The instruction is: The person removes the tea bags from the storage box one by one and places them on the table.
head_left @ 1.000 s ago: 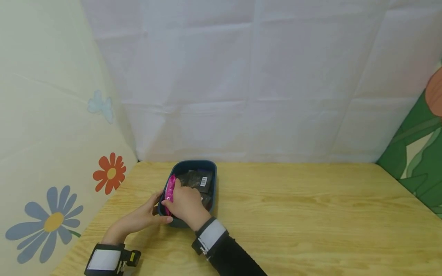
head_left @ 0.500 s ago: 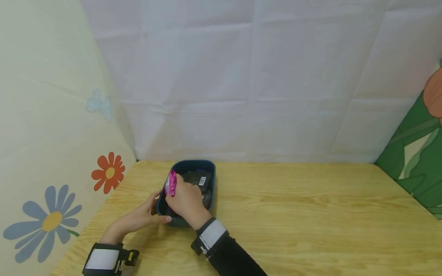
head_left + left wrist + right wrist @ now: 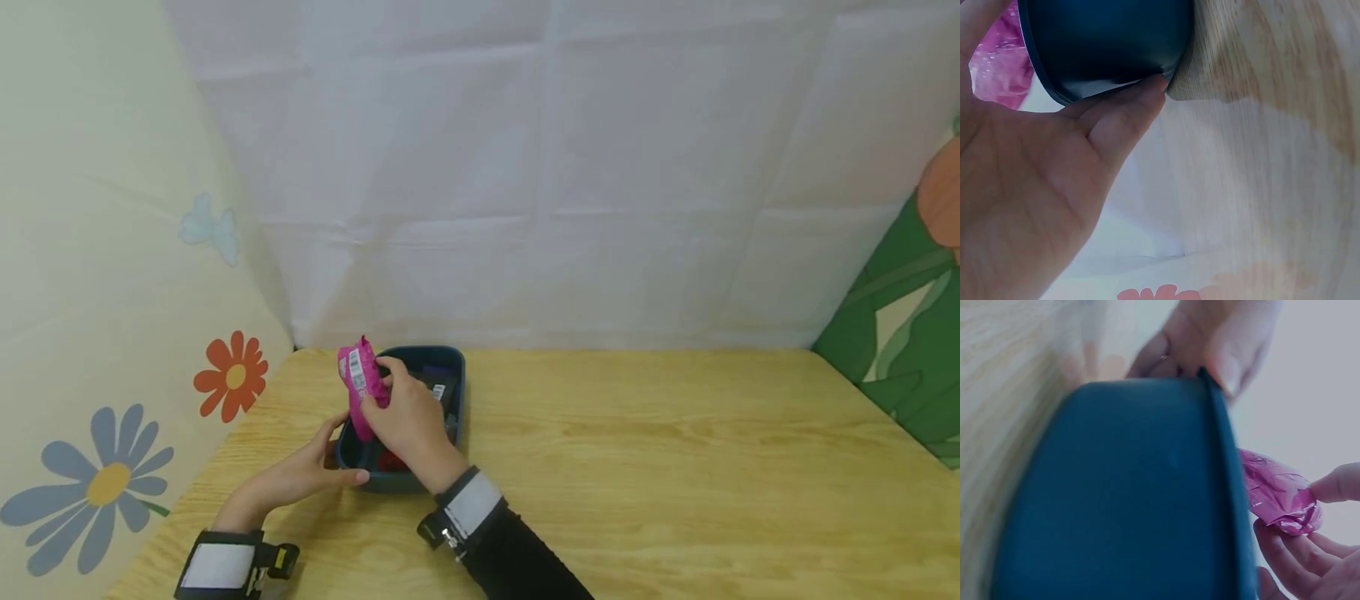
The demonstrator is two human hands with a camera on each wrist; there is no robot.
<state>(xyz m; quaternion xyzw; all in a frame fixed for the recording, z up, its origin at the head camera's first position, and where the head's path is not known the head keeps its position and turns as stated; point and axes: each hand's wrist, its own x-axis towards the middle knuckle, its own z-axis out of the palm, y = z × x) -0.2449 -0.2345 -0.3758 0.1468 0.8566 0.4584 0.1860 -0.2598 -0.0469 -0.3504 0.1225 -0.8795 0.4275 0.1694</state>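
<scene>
In the head view a dark blue plastic bin (image 3: 461, 408) stands on the table at left of centre. My right hand (image 3: 412, 425) pinches a shiny pink packet (image 3: 358, 379) with a barcode label, raised over the bin's left rim. The right wrist view has the crinkled pink wrapper (image 3: 1275, 494) between thumb and fingers, beyond the bin wall (image 3: 1122, 487). At the bin's near left corner my left hand (image 3: 300, 477) holds it, thumb at the front and fingers along the left side. Dark packets (image 3: 441, 385) and something red (image 3: 390, 461) lie inside, partly covered by the right hand.
The wood-grain table (image 3: 637, 450) stretches to the right. White cloth (image 3: 510, 275) hangs behind it. A panel with printed flowers (image 3: 112, 483) stands on the left, and a green leafy panel (image 3: 915, 333) on the right.
My right hand has lifted the pink packet up out of the bin and to the left, turning its label side into view. A red item now shows in the bin. The left hand stays at the corner.
</scene>
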